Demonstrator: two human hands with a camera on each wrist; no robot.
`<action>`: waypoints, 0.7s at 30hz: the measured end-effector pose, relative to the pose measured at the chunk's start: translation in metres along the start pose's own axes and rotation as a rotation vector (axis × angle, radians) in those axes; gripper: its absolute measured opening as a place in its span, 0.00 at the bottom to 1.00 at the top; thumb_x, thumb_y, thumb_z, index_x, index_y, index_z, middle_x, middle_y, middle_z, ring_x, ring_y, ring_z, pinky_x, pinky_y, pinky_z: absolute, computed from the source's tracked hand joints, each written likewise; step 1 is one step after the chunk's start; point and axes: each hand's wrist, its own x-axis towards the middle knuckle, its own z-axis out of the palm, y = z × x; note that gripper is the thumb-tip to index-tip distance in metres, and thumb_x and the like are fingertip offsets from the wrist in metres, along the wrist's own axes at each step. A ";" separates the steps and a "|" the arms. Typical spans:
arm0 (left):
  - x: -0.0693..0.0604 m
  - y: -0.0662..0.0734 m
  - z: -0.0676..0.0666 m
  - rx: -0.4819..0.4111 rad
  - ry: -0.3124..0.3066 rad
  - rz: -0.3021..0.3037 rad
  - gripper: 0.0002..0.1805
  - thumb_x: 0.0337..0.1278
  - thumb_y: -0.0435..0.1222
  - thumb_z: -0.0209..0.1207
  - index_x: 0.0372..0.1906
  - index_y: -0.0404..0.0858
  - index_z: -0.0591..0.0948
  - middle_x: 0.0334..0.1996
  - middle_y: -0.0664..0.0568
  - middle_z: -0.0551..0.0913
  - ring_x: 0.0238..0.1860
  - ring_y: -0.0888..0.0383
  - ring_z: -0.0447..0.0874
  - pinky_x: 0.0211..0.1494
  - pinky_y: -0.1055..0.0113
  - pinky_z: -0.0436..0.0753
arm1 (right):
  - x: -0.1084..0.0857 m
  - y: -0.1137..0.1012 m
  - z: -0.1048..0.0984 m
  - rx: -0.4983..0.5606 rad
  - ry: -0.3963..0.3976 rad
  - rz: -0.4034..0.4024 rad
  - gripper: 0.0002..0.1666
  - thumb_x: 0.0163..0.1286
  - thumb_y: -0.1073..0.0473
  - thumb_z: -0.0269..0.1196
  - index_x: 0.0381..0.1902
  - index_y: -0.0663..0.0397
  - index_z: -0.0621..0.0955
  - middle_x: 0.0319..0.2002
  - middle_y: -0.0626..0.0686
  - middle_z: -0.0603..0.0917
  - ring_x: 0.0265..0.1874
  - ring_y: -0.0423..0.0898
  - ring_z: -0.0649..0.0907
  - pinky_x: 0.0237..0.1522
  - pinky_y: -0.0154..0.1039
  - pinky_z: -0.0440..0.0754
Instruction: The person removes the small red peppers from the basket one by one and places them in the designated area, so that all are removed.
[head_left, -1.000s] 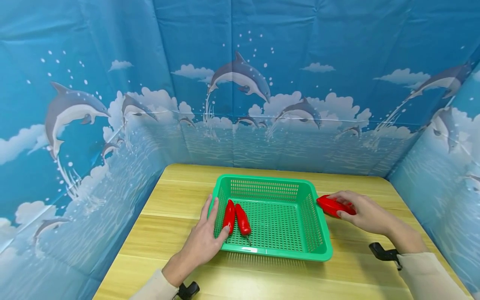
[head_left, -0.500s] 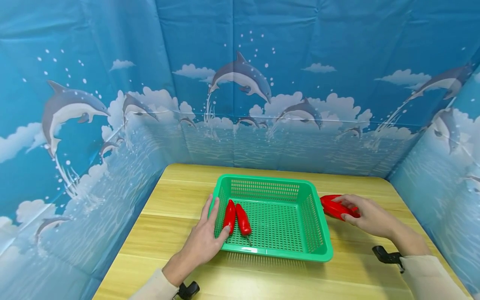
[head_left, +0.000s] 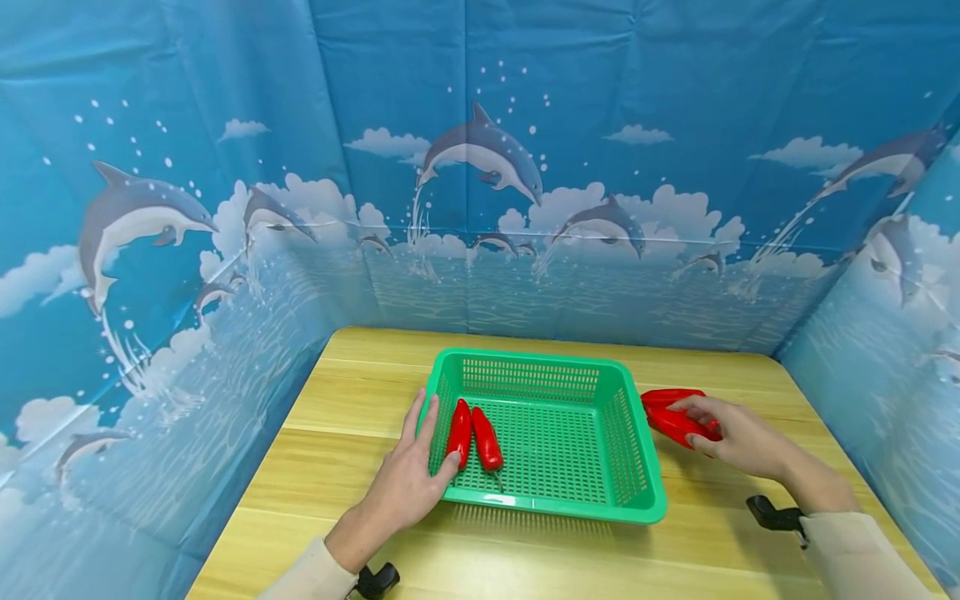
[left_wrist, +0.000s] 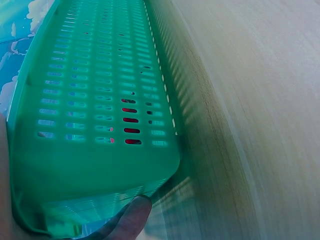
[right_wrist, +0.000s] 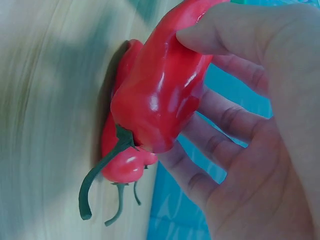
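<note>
A green basket stands on the table with two red chili peppers, one by its left wall and the other just right of it. My left hand holds the basket at its front left corner, thumb over the rim. In the left wrist view a fingertip shows against the basket's outside. Right of the basket, my right hand holds a red chili pepper with a green stem between thumb and fingers. Beneath and beside it lie more red chili peppers, partly hidden.
A wooden table carries everything. Blue dolphin-print sheeting rises behind the table and along both sides. A black wrist mount is strapped to the right wrist, another to the left.
My right hand has shifted slightly right and forward with the chili pepper, which now lies a little farther from the basket. More of the pepper behind it shows. The left hand stays put.
</note>
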 end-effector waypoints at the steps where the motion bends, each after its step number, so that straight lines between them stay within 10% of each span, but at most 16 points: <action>1: 0.000 0.000 0.000 0.000 -0.001 -0.001 0.52 0.87 0.50 0.63 0.99 0.40 0.49 1.00 0.48 0.38 0.19 0.65 0.76 0.49 0.40 0.91 | 0.000 0.001 0.001 0.001 0.000 0.000 0.26 0.77 0.63 0.77 0.70 0.52 0.87 0.63 0.60 0.92 0.60 0.62 0.92 0.53 0.52 0.93; 10: -0.002 0.000 0.000 -0.005 0.000 -0.002 0.52 0.87 0.50 0.63 0.99 0.41 0.48 1.00 0.49 0.38 0.17 0.63 0.73 0.56 0.27 0.90 | -0.002 0.011 0.007 -0.013 -0.008 0.013 0.25 0.76 0.63 0.79 0.68 0.55 0.87 0.61 0.59 0.93 0.57 0.60 0.92 0.51 0.47 0.92; 16: -0.001 0.000 -0.001 -0.017 -0.011 -0.010 0.52 0.87 0.50 0.63 0.99 0.43 0.47 1.00 0.51 0.37 0.17 0.62 0.72 0.35 0.56 0.81 | -0.001 0.019 0.010 -0.030 -0.014 0.007 0.23 0.74 0.63 0.80 0.64 0.55 0.89 0.58 0.55 0.94 0.54 0.56 0.93 0.50 0.45 0.92; 21: -0.001 0.000 -0.001 -0.015 -0.009 -0.004 0.53 0.87 0.50 0.63 0.99 0.42 0.47 1.00 0.51 0.37 0.19 0.64 0.74 0.35 0.57 0.82 | -0.003 0.023 0.013 -0.060 -0.002 -0.001 0.22 0.73 0.63 0.80 0.63 0.53 0.90 0.57 0.52 0.94 0.52 0.55 0.93 0.50 0.43 0.92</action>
